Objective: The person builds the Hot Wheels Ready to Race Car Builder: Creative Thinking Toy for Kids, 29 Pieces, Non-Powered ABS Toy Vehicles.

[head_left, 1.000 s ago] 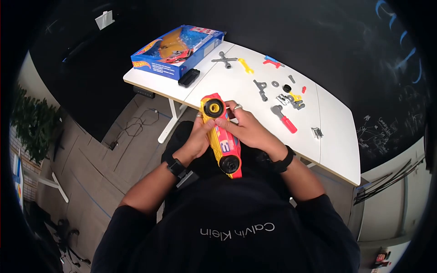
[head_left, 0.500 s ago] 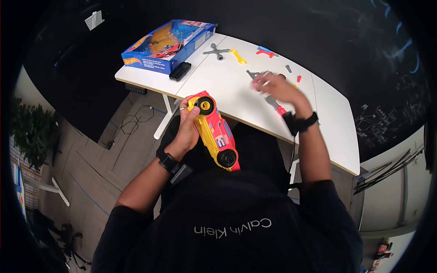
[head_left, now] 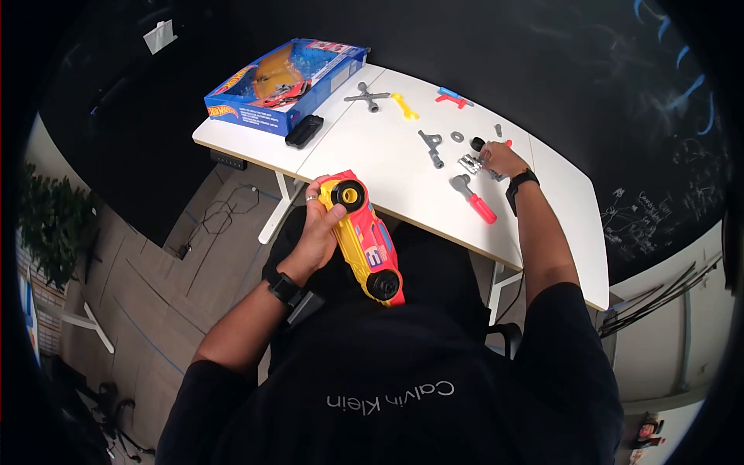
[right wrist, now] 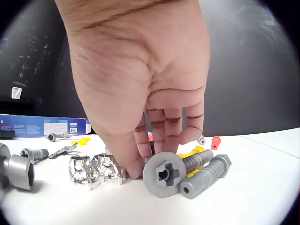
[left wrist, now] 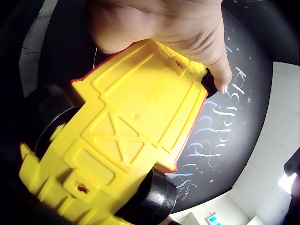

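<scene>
The right grip (head_left: 504, 160) was a blur in the air nearer the left one half a second ago; it is now down among the loose parts on the desk (head_left: 403, 167), while the left grip (head_left: 314, 232) still holds the toy car (head_left: 364, 240).

The box (head_left: 260, 105) lies beyond the left grip, the black tray (head_left: 304, 132) beside its near corner. The left grip's thumb presses by the car's upper black wheel (head_left: 347, 195), other fingers wrapped behind and mostly hidden; the left wrist view shows the yellow underside (left wrist: 136, 108).

To the right, beyond the car, are the gray cross wrench (head_left: 367, 98) and yellow wrench (head_left: 404, 107). Left of the right grip lie a gray jointed piece (head_left: 432, 147) and gray ring (head_left: 457, 136); nearer the body is the red-handled tool (head_left: 482, 208). The chrome part (right wrist: 108, 168) is just beside its thumb. Its fingers point down, close to the thumb, tips partly hidden behind a flanged gray bolt (right wrist: 164, 174); whether they pinch anything cannot be told. A second gray bolt (right wrist: 206, 176) lies right of that one.
</scene>
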